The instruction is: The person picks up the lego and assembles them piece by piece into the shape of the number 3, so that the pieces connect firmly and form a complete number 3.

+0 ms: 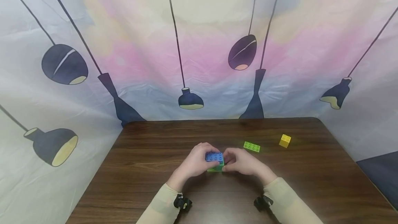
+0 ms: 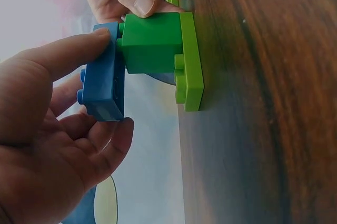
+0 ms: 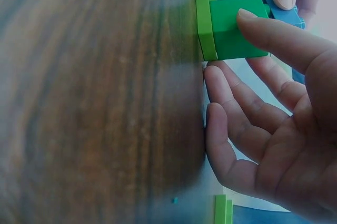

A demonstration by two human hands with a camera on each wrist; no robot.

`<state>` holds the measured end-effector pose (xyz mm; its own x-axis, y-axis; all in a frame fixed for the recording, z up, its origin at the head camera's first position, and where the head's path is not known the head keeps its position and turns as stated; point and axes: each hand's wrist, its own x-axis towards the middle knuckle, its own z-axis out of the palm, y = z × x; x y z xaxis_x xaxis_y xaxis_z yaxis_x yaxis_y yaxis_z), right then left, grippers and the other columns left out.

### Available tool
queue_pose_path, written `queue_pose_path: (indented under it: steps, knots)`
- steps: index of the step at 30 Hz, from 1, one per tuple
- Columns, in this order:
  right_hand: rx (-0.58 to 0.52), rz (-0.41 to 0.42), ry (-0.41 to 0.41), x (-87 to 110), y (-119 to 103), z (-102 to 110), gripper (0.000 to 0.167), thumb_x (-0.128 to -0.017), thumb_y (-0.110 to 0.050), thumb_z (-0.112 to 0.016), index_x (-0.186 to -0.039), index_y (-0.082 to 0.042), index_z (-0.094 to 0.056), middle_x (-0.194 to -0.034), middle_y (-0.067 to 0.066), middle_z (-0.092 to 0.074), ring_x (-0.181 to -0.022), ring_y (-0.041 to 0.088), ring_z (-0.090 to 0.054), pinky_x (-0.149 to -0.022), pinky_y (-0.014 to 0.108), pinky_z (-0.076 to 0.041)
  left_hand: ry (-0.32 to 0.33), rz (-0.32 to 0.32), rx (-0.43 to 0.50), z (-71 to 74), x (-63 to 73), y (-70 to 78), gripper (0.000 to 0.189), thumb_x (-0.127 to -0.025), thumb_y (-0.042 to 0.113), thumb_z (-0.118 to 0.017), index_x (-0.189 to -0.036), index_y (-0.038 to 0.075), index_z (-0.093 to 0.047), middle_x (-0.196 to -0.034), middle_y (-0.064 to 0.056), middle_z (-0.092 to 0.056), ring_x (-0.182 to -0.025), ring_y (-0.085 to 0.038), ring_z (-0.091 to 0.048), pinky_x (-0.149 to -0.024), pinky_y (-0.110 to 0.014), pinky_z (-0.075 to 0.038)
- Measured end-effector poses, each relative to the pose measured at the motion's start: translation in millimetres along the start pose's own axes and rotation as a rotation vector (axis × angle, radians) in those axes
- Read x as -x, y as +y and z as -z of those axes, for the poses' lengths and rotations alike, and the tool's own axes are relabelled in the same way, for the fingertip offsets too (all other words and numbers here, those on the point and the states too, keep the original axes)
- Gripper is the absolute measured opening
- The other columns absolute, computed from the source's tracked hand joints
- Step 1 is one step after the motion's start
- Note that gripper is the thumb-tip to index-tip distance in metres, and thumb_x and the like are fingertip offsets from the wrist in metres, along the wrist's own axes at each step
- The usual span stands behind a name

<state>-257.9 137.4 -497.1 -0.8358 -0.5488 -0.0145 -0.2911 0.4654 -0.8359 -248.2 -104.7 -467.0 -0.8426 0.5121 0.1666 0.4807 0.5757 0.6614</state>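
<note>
My left hand [image 1: 196, 160] pinches a blue building brick [image 2: 102, 74], thumb on its near side and fingers behind. The blue brick sits above one end of a green brick [image 2: 152, 45], slightly tilted, and some green studs show in the gap between them. Under the green brick is a thin lime plate [image 2: 194, 71], resting on the table with part of its studs uncovered. My right hand [image 1: 244, 161] holds the green brick from the right; its thumb presses the near face in the right wrist view, and its lower fingers curl beside the plate.
Farther back on the brown wooden table [image 1: 149, 155] lies another lime plate [image 1: 252, 147]. A yellow brick [image 1: 284, 140] stands to its right. Behind the table hangs a cloth [image 1: 214, 20] printed with lamps.
</note>
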Motion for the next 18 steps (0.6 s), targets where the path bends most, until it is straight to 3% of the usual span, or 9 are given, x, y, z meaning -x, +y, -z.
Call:
queue_pose_path:
  steps: [18]
  knots:
    - [-0.018,-0.003,-0.003,-0.1,-1.3,0.1,0.027,-0.091,-0.017,-0.088,-0.111,-0.013,-0.069,-0.107,0.0,-0.075,-0.097,0.018,-0.073,-0.086,0.038,-0.061,-0.011,0.011,-0.028,-1.7,0.4,4.1,0.03,-0.092,0.024,-0.088,-0.118,0.013,-0.079,-0.112,0.006,-0.069,-0.107,-0.015,-0.059,-0.095,-0.036,-0.054]
